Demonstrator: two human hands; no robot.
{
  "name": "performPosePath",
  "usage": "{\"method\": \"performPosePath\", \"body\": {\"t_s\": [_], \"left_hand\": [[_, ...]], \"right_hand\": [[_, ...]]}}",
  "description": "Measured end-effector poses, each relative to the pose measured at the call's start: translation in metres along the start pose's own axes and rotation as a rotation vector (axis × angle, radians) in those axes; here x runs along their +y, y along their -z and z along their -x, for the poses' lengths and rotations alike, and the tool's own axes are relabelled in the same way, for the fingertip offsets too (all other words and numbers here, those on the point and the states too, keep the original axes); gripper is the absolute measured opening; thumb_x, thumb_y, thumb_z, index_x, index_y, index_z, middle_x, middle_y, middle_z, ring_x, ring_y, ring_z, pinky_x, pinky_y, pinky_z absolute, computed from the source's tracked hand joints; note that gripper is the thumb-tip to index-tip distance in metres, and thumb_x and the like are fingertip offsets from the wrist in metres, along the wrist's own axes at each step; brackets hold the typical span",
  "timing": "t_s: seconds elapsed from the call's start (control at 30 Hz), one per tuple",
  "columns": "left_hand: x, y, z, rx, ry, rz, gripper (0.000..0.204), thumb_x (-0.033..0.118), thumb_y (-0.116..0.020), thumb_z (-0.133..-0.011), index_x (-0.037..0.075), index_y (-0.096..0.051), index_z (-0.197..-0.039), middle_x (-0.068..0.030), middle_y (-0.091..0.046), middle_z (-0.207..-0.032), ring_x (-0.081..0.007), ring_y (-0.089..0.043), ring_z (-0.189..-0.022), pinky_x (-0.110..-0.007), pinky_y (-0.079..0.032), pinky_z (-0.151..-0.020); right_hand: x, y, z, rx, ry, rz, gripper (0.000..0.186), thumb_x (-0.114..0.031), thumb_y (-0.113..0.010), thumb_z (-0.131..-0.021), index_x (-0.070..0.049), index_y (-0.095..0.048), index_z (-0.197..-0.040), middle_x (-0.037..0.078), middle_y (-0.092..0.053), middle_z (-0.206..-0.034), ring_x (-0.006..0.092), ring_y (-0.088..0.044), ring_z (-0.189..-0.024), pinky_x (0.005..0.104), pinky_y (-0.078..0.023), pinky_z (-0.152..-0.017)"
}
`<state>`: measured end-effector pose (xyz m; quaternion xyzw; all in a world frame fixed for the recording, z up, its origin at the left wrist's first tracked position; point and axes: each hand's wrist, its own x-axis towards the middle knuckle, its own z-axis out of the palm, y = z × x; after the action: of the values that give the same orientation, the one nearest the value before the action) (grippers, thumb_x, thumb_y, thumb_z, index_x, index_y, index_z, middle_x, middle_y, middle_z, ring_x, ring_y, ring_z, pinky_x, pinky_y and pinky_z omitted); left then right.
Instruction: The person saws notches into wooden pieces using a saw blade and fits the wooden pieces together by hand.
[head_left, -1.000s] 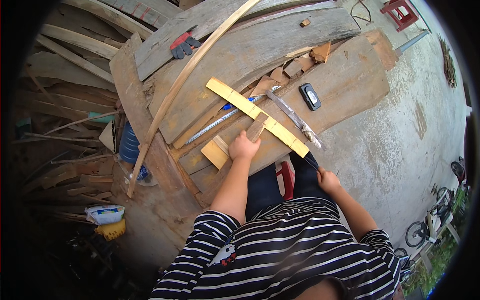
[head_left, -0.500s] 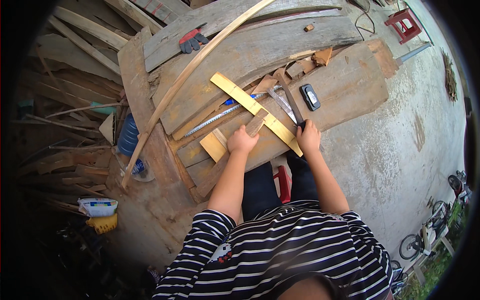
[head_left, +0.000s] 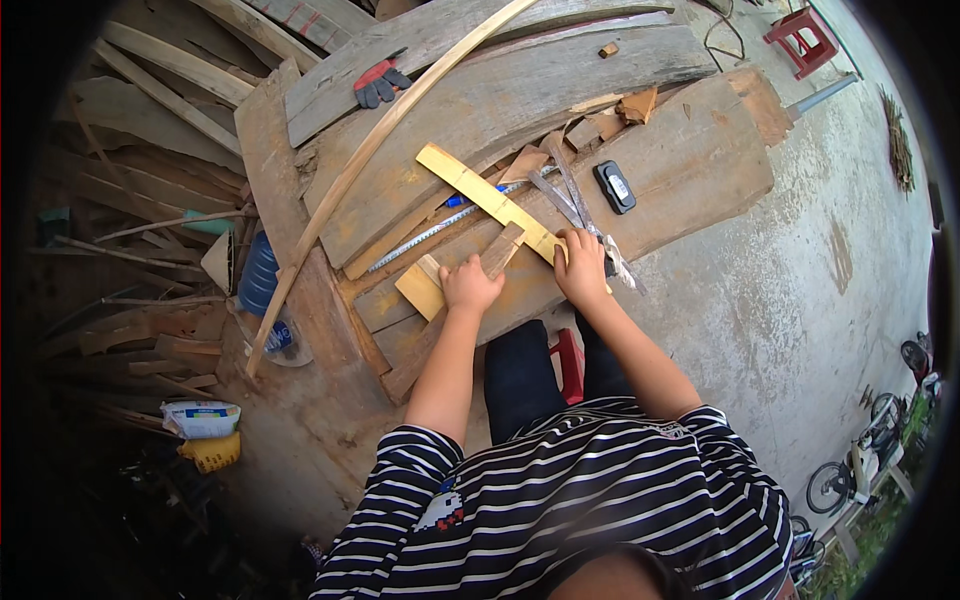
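Observation:
My left hand [head_left: 473,285] is closed around a short brown wooden bar [head_left: 503,249], whose far end meets a long yellow wooden strip [head_left: 470,183]. My right hand [head_left: 582,265] grips the strip near its close end, thumb on the left side. Just beyond that hand lie a dark long-bladed tool [head_left: 571,180] and a metal strip [head_left: 553,196]; their near ends are partly behind my fingers. A pale yellow wood piece [head_left: 420,288] rests beside my left hand. A white tape measure blade [head_left: 415,238] and a blue pen-like item [head_left: 457,201] lie beyond the strip.
Thick grey planks [head_left: 690,145] form the work surface, with a black case [head_left: 614,187] on the right. A red and grey glove [head_left: 380,83] and a long curved wood strip [head_left: 375,135] lie farther off. Red stool [head_left: 801,42], water bottle [head_left: 258,275] and stacked timber surround it.
My right hand has let go of the dark long-bladed tool and moved left onto the yellow strip. The tool now lies on the planks. My left hand has shifted slightly left, still holding the bar.

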<state>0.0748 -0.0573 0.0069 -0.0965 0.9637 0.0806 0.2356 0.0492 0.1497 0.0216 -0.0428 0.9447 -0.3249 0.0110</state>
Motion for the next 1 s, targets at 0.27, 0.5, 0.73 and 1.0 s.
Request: {"method": "performPosePath", "body": {"t_s": [0.27,0.5,0.73,1.0], "left_hand": [[0.004,0.003,-0.002,-0.044,0.031,-0.004,0.051,0.052,-0.063,-0.076,0.006,-0.062,-0.098,-0.0159,-0.071,-0.083,-0.0279,-0.069,-0.081,-0.039,-0.034,-0.096],[0.005,0.008,-0.004,-0.060,0.032,0.019,0.050,0.052,-0.065,-0.075,0.006,-0.061,-0.097,-0.0152,-0.071,-0.080,-0.0271,-0.069,-0.077,-0.038,-0.035,-0.093],[0.005,0.011,-0.008,-0.110,0.054,0.038,0.049,0.049,-0.071,-0.071,0.007,-0.062,-0.095,-0.0150,-0.070,-0.077,-0.0272,-0.069,-0.074,-0.035,-0.036,-0.091],[0.004,0.010,-0.007,-0.067,0.030,0.044,0.049,0.050,-0.069,-0.070,0.007,-0.063,-0.093,-0.0145,-0.070,-0.075,-0.0267,-0.068,-0.073,-0.034,-0.037,-0.089]], "right_hand": [[-0.123,0.062,-0.111,0.575,0.560,-0.373,0.033,-0.013,-0.063,-0.084,-0.007,-0.057,-0.116,0.017,-0.047,-0.133,0.0364,-0.041,-0.125,0.0450,-0.032,-0.106],[-0.125,0.032,-0.141,0.706,0.701,-0.405,0.065,-0.036,-0.053,-0.093,-0.009,-0.027,-0.146,0.027,-0.012,-0.156,0.0424,-0.006,-0.146,0.0563,-0.001,-0.114],[-0.029,-0.131,-0.088,-0.159,0.345,0.326,0.067,-0.049,-0.035,-0.099,-0.014,-0.017,-0.153,0.023,-0.002,-0.159,0.0386,0.003,-0.148,0.0634,0.007,-0.112],[-0.017,-0.094,-0.093,0.019,-0.087,-0.584,0.063,-0.017,-0.056,-0.093,-0.004,-0.026,-0.146,0.026,-0.033,-0.148,0.0387,-0.031,-0.140,0.0480,-0.018,-0.117]]}}
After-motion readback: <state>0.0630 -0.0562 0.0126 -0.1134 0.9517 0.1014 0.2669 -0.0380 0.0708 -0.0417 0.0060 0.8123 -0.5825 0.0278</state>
